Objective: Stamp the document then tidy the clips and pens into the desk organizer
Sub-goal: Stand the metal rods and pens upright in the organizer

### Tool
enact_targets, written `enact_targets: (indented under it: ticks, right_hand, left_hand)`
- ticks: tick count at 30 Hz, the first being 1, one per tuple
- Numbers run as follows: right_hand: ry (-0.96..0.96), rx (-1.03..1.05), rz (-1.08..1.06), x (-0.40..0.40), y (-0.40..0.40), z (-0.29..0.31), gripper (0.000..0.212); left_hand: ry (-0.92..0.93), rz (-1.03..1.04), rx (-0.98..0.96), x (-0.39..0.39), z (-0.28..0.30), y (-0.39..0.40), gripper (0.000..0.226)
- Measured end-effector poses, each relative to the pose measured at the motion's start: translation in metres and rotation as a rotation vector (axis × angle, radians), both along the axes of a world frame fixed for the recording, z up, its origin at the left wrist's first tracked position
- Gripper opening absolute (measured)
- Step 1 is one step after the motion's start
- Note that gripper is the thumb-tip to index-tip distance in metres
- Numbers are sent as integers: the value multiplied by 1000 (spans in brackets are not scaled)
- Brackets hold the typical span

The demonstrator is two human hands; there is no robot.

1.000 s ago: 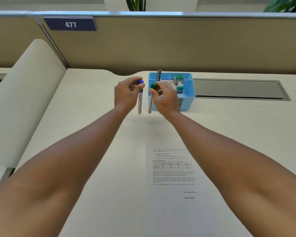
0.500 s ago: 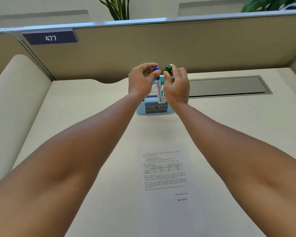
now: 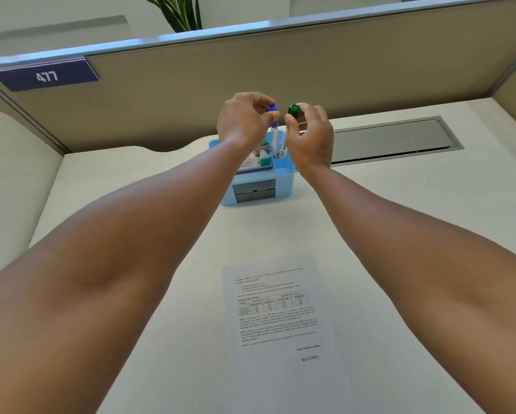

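The left hand (image 3: 245, 121) pinches a blue-capped pen (image 3: 274, 131). The right hand (image 3: 310, 135) pinches a green-capped pen (image 3: 291, 121). Both pens stand upright, tips down in the blue desk organizer (image 3: 283, 177) on the counter (image 3: 400, 222). The stamped document (image 3: 277, 306) lies nearer, flat.

**Setting: office cubicle**

Beige fabric partition (image 3: 191, 94) with metal top rail encloses a pale table (image 3: 400, 219). Navy number plate (image 3: 46, 76) reading "477" fixed to partition. Grey cable-tray flap (image 3: 394, 138) recessed in the table. Printed document (image 3: 276, 306) stamped "ENTERED". Blue desk organizer (image 3: 283, 180). Potted plant leaves (image 3: 182, 13) beyond partition.
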State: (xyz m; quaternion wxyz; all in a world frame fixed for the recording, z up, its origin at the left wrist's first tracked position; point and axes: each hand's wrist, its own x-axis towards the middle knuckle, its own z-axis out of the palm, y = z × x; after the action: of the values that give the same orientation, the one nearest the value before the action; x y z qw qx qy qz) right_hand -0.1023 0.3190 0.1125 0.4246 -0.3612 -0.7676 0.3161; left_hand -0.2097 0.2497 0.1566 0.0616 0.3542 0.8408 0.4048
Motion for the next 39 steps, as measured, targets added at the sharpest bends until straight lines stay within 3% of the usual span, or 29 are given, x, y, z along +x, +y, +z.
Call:
enact_targets:
  ticks: [10,25,33,39]
  right_hand:
    - [-60,-138,49,-10,21,-29,14]
    - [-273,-272,107,-11,34,-60,19]
    - [-284,-278,89,-19,39,-63,21]
    - [-266,-288,53,-16,39,-60,21]
  left_hand:
    - [38,-31,-246,-17,-20,26,18]
    - [202,-132,-492,-20,-43,49,12]
    - [212,-115,-479,-23,-47,51,19]
    - [132,-66,-337,-28,-37,43,24]
